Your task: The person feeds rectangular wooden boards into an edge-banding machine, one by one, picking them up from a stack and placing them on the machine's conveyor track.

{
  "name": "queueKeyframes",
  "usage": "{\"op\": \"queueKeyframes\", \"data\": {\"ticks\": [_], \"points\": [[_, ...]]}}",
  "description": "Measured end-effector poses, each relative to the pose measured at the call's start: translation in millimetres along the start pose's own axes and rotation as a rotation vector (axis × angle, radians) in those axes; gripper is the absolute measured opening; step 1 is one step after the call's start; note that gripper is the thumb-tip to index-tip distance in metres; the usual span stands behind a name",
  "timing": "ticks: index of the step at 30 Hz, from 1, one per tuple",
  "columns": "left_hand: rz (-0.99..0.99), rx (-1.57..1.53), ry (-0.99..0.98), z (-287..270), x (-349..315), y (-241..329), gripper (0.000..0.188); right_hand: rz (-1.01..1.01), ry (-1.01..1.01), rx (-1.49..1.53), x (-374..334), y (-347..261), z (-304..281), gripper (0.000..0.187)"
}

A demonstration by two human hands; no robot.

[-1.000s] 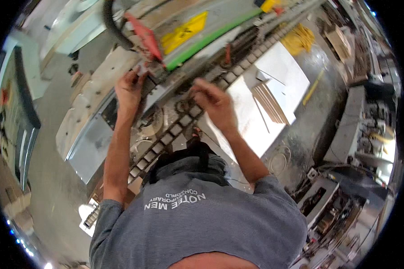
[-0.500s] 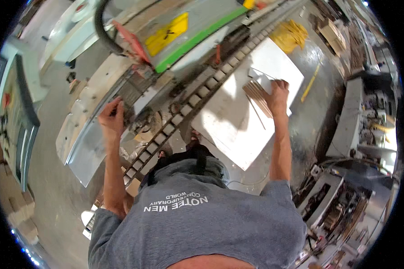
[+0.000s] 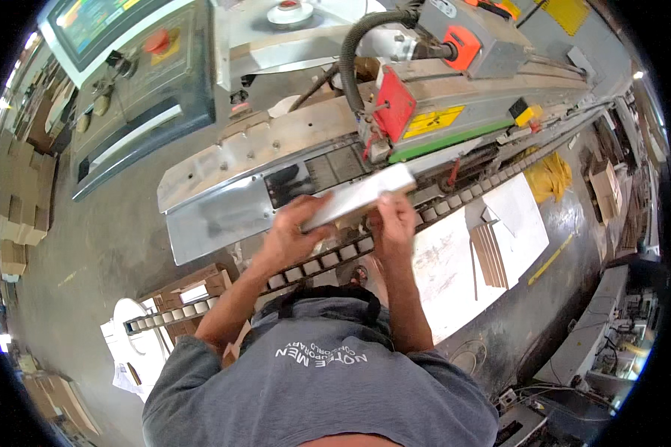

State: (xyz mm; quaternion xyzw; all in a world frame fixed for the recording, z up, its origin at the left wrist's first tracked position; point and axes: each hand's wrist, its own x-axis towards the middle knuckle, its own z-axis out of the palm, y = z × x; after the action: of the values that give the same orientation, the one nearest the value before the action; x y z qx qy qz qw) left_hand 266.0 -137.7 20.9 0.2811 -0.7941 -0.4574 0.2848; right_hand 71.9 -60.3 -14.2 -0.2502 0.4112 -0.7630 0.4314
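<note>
A short white-faced strip of board (image 3: 367, 195) is held up between my two hands, tilted with its right end farther away. My left hand (image 3: 294, 232) grips its left end between thumb and fingers. Near the right end, my right hand (image 3: 394, 227) pinches the strip's near edge; some fingers are hidden beneath. Just beyond the strip is the machine's metal infeed plate (image 3: 220, 218), next to a dark ridged feed track (image 3: 337, 162). A row of pale rollers (image 3: 329, 261) runs under my wrists.
On the right, a large white panel (image 3: 449, 287) carries several brown-edged strips (image 3: 489, 253). The machine has a red guard (image 3: 395, 100), a black hose (image 3: 348, 59) and a green rail (image 3: 455, 140). A control console (image 3: 153, 97) stands left. Yellow cloth (image 3: 550, 177) lies behind the panel.
My right hand has come from the strips on the white panel to the machine's front. My left hand has joined it on the white-faced strip. The view has turned left.
</note>
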Motion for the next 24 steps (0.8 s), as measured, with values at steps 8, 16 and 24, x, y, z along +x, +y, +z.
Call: {"op": "queueKeyframes", "data": {"ticks": [8, 16, 24], "points": [[0.076, 0.524, 0.379, -86, -31, -108, 0.058, 0.474, -0.224, 0.081, -15, 115, 87, 0.058], [0.020, 0.757, 0.569, -111, -59, -131, 0.049, 0.427, -0.233, 0.021, 4, 150, 125, 0.080], [0.038, 0.617, 0.545, -116, -52, -127, 0.039, 0.454, -0.255, -0.072, 9, 144, 130, 0.072]]}}
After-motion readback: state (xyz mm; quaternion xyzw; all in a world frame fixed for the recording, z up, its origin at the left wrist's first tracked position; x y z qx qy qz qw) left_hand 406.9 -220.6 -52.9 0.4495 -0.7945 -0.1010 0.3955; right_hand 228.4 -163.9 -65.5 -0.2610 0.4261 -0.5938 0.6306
